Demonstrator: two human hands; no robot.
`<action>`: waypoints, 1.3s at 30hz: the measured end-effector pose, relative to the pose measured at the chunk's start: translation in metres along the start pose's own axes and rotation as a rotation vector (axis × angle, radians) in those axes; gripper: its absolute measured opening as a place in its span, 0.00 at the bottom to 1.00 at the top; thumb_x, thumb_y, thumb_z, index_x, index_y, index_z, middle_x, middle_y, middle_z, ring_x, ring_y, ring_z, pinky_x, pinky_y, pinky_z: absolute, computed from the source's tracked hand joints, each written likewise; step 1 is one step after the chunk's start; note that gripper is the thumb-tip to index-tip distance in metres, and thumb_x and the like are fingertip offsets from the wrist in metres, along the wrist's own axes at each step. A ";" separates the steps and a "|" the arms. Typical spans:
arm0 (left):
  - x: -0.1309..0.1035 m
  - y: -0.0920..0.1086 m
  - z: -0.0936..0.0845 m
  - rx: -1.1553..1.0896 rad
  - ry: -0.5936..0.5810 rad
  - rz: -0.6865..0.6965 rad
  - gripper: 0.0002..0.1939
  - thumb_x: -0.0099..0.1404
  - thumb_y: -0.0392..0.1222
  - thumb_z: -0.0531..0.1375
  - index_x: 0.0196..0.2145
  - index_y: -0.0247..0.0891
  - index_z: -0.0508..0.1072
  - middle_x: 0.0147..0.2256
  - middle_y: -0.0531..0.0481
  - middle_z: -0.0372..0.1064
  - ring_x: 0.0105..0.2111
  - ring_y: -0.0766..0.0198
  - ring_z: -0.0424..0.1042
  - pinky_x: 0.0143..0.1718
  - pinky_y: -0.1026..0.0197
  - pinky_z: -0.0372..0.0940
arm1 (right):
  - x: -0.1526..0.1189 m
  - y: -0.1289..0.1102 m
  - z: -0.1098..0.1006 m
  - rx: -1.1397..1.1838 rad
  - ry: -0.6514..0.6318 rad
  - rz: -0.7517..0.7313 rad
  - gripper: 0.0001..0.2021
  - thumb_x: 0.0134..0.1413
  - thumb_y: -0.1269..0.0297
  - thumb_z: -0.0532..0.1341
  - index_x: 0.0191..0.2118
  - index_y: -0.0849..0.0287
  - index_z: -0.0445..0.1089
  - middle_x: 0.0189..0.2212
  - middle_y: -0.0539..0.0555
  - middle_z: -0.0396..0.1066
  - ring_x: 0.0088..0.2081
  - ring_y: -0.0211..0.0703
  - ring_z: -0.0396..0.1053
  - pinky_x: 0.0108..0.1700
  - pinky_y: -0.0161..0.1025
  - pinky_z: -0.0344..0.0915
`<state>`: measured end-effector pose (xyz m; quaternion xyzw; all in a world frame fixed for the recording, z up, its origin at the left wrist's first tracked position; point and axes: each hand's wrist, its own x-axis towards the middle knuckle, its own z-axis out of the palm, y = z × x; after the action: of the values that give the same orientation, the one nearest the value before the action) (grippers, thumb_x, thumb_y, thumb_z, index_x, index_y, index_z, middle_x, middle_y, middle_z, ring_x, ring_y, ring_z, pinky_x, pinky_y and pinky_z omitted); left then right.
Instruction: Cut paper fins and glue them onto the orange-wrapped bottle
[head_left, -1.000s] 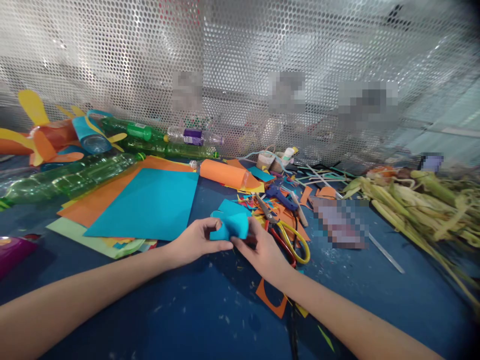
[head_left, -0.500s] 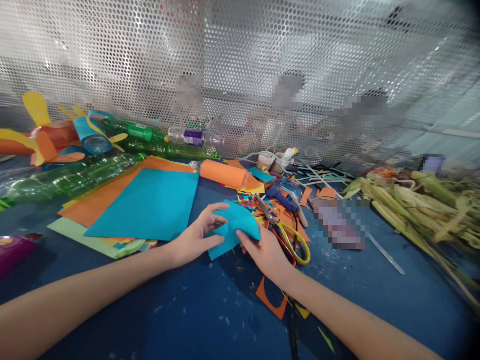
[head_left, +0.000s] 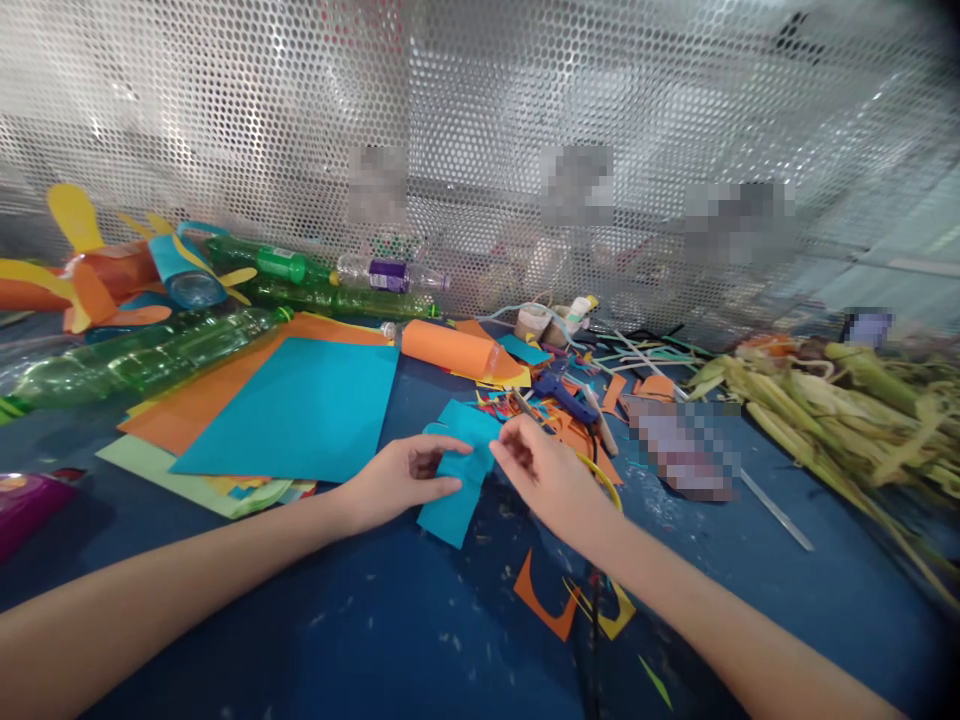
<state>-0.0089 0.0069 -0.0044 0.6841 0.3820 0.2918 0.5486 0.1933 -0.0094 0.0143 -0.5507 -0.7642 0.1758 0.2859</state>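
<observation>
Head cam, the only view: the blue paper (head_left: 459, 508) is in front of the orange bottle (head_left: 448, 347), btwn my hands. Left hand (head_left: 386, 482) has thumb + fingers parted over its left side; right hand (head_left: 551, 480) looks like it's pinching the right edge w/ fingertips together. Risk imo: lopsided hold, so a hard tug on the right could tear or crease it, esp. b/c it's prob thin. Also my right hand is over part of the scissors (head_left: 613, 486), right of the bottle & closer to me, so a careless drop = knuckles on metal. Glue gun (head_left: 564, 395) is just right of the bottle; can't tell if it's hot, but if so, a sideways bump could burn me.
</observation>
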 end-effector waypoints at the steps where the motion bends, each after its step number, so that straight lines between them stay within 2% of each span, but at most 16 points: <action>1: 0.000 0.001 0.000 -0.013 0.007 -0.018 0.21 0.54 0.45 0.60 0.47 0.40 0.69 0.25 0.54 0.59 0.25 0.67 0.58 0.25 0.66 0.54 | 0.002 0.002 -0.008 -0.232 0.000 -0.003 0.08 0.55 0.60 0.53 0.31 0.58 0.63 0.21 0.53 0.67 0.24 0.45 0.68 0.27 0.40 0.62; 3: 0.000 0.002 0.000 -0.035 0.018 -0.044 0.23 0.54 0.44 0.61 0.49 0.40 0.68 0.26 0.54 0.59 0.26 0.67 0.57 0.26 0.65 0.55 | 0.006 0.008 -0.021 -0.611 -0.023 0.089 0.12 0.52 0.57 0.56 0.27 0.61 0.65 0.23 0.60 0.69 0.26 0.51 0.69 0.26 0.42 0.61; 4: 0.000 0.003 0.000 -0.049 0.022 -0.051 0.24 0.54 0.44 0.61 0.50 0.40 0.67 0.27 0.54 0.60 0.27 0.66 0.57 0.27 0.65 0.55 | 0.006 0.011 -0.026 -0.730 -0.048 0.151 0.14 0.51 0.54 0.56 0.27 0.62 0.66 0.23 0.63 0.69 0.27 0.54 0.70 0.25 0.42 0.60; 6: 0.001 0.003 0.000 -0.079 0.025 -0.056 0.26 0.54 0.43 0.61 0.51 0.41 0.66 0.29 0.53 0.61 0.28 0.66 0.58 0.29 0.64 0.57 | 0.006 0.018 -0.034 -0.848 -0.136 0.237 0.19 0.51 0.50 0.55 0.26 0.63 0.68 0.22 0.65 0.70 0.26 0.56 0.71 0.24 0.42 0.60; 8: 0.001 0.001 -0.001 -0.093 0.029 -0.045 0.27 0.54 0.43 0.61 0.53 0.43 0.65 0.29 0.53 0.60 0.28 0.66 0.58 0.30 0.64 0.57 | 0.005 0.023 -0.038 -0.849 -0.255 0.225 0.20 0.53 0.51 0.53 0.24 0.63 0.69 0.22 0.65 0.71 0.26 0.56 0.71 0.25 0.43 0.61; 11: 0.002 -0.003 -0.002 -0.081 0.035 -0.033 0.28 0.55 0.43 0.60 0.54 0.44 0.63 0.25 0.55 0.57 0.26 0.67 0.56 0.28 0.64 0.55 | 0.005 0.027 -0.043 -0.781 -0.391 0.167 0.15 0.52 0.57 0.55 0.27 0.64 0.70 0.25 0.65 0.72 0.28 0.55 0.72 0.28 0.43 0.61; 14: 0.002 -0.002 -0.002 -0.095 0.026 -0.040 0.29 0.56 0.42 0.60 0.56 0.44 0.60 0.25 0.56 0.57 0.25 0.67 0.56 0.28 0.64 0.56 | 0.009 0.030 -0.047 -0.734 -0.466 0.211 0.13 0.51 0.59 0.55 0.31 0.64 0.70 0.29 0.65 0.73 0.31 0.54 0.72 0.29 0.41 0.61; 19: 0.001 0.002 -0.003 -0.091 0.064 -0.060 0.29 0.56 0.41 0.60 0.56 0.42 0.60 0.29 0.52 0.65 0.28 0.65 0.61 0.29 0.63 0.58 | 0.021 0.040 -0.061 -0.583 -0.570 0.264 0.18 0.50 0.50 0.53 0.33 0.62 0.67 0.28 0.60 0.71 0.31 0.49 0.70 0.28 0.37 0.60; 22: 0.001 0.000 -0.002 -0.188 0.086 -0.038 0.29 0.56 0.41 0.60 0.56 0.41 0.60 0.38 0.48 0.68 0.37 0.60 0.65 0.35 0.60 0.62 | 0.026 0.043 -0.072 -0.466 -0.488 0.345 0.21 0.46 0.44 0.55 0.29 0.60 0.64 0.25 0.56 0.69 0.26 0.45 0.68 0.26 0.36 0.60; 25: 0.002 -0.001 -0.003 -0.302 0.085 -0.021 0.31 0.57 0.40 0.60 0.57 0.40 0.56 0.45 0.45 0.67 0.43 0.57 0.65 0.40 0.57 0.63 | 0.027 0.041 -0.077 -0.149 -0.389 0.371 0.24 0.46 0.39 0.52 0.29 0.60 0.63 0.21 0.53 0.66 0.24 0.42 0.66 0.27 0.37 0.62; 28: 0.006 -0.001 -0.008 -0.270 0.111 0.026 0.32 0.57 0.39 0.60 0.58 0.39 0.55 0.43 0.45 0.68 0.43 0.56 0.66 0.41 0.55 0.64 | 0.024 0.033 -0.073 0.303 -0.393 0.295 0.27 0.51 0.39 0.45 0.34 0.59 0.65 0.22 0.52 0.65 0.27 0.42 0.66 0.32 0.40 0.65; 30: 0.008 0.002 -0.015 -0.180 0.164 0.070 0.32 0.57 0.39 0.60 0.58 0.39 0.56 0.43 0.45 0.69 0.41 0.56 0.67 0.40 0.55 0.64 | 0.020 0.024 -0.067 0.450 -0.431 0.226 0.27 0.53 0.40 0.42 0.36 0.58 0.65 0.25 0.53 0.65 0.31 0.43 0.66 0.35 0.42 0.66; 33: 0.011 0.009 -0.026 -0.091 0.223 0.136 0.32 0.57 0.38 0.59 0.58 0.38 0.56 0.43 0.45 0.68 0.41 0.57 0.67 0.40 0.55 0.64 | 0.013 0.007 -0.059 0.384 -0.548 0.069 0.22 0.53 0.41 0.47 0.35 0.56 0.64 0.28 0.53 0.64 0.34 0.44 0.65 0.39 0.43 0.65; 34: 0.012 0.012 -0.030 -0.085 0.227 0.156 0.32 0.57 0.38 0.59 0.58 0.39 0.55 0.43 0.45 0.68 0.41 0.57 0.67 0.40 0.55 0.65 | 0.010 0.001 -0.058 0.330 -0.589 0.035 0.21 0.53 0.42 0.48 0.35 0.56 0.62 0.27 0.52 0.62 0.32 0.43 0.64 0.38 0.43 0.66; 36: 0.013 0.018 -0.036 -0.090 0.221 0.183 0.31 0.58 0.37 0.58 0.58 0.39 0.54 0.43 0.45 0.68 0.40 0.58 0.67 0.40 0.55 0.65 | 0.006 -0.009 -0.056 0.269 -0.621 0.034 0.21 0.54 0.42 0.47 0.33 0.56 0.59 0.26 0.50 0.59 0.27 0.39 0.61 0.33 0.40 0.67; 39: 0.015 0.023 -0.043 -0.130 0.204 0.196 0.32 0.58 0.36 0.58 0.59 0.39 0.53 0.44 0.45 0.68 0.41 0.59 0.67 0.41 0.55 0.65 | 0.003 -0.015 -0.059 0.188 -0.598 0.029 0.21 0.57 0.44 0.44 0.30 0.57 0.57 0.24 0.48 0.56 0.24 0.36 0.59 0.27 0.37 0.65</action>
<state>-0.0318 0.0396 0.0276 0.6479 0.3476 0.4360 0.5189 0.2185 -0.0147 0.0693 -0.4566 -0.7870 0.4037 0.0956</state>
